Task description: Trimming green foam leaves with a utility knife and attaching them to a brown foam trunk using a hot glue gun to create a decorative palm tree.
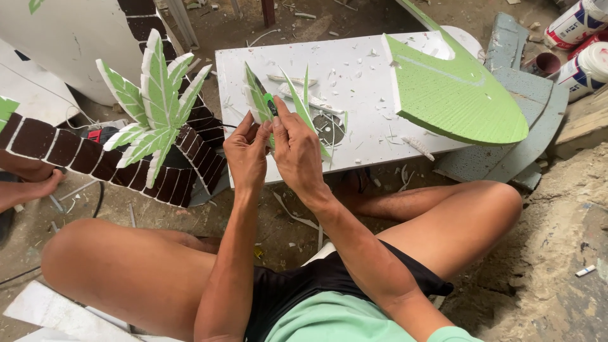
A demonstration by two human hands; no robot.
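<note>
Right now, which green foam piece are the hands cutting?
The thin pointed green leaf piece, pinched between both hands over the white board. The big curved green slab and the finished leaf cluster lie untouched.

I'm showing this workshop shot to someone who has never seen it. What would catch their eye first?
First, the two hands at centre: the left hand steadies a green-faced foam leaf piece while the right hand works a green utility knife on it, over a white board strewn with scraps. Next, the finished foam palm top at left, and the large green curved foam panel at right.
</note>
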